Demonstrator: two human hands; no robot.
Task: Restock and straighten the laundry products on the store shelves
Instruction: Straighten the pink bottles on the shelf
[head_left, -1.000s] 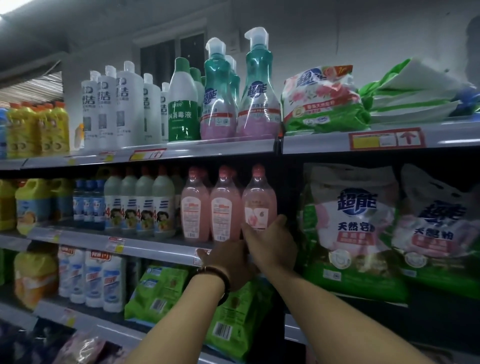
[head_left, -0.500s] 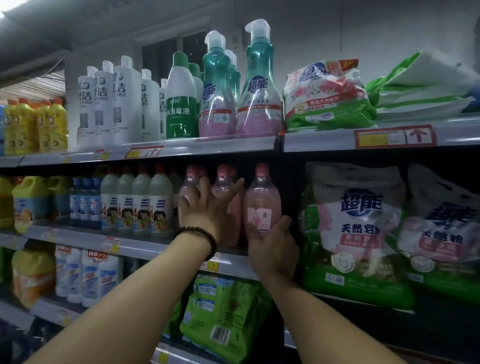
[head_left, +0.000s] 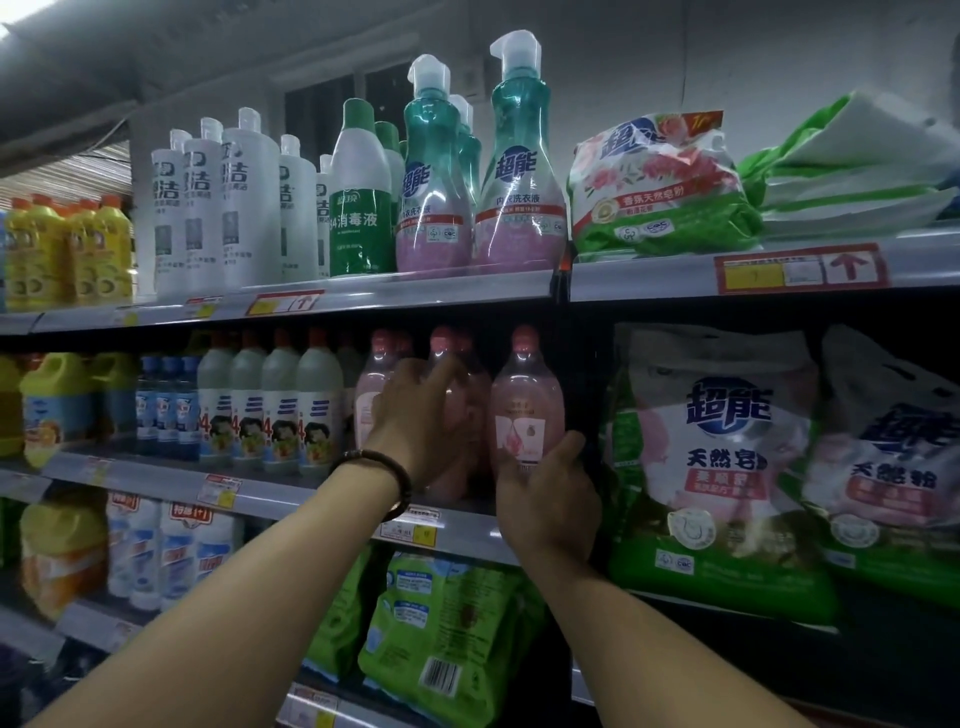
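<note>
pink bottle (head_left: 527, 400) in r hand (head_left: 548, 504) fingers (head_left: 571, 449)

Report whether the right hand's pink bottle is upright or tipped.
Upright: the pink bottle has its cap straight up, right hand gripping its base.

Across the upper half of the frame stand 5 white bottles (head_left: 249, 208), at least 2 green-and-white bottles (head_left: 361, 218), 3 teal pump bottles (head_left: 519, 197) and, at upper right, 1 flowered powder bag (head_left: 660, 192). At frame centre 3 pink bottles (head_left: 527, 400) form a front row, with at least 2 more showing behind them. To their left are 4 red-capped white bottles (head_left: 317, 400) and 3 blue bottles (head_left: 169, 402), and at the right edge sit 2 big powder bags (head_left: 727, 426).
</note>
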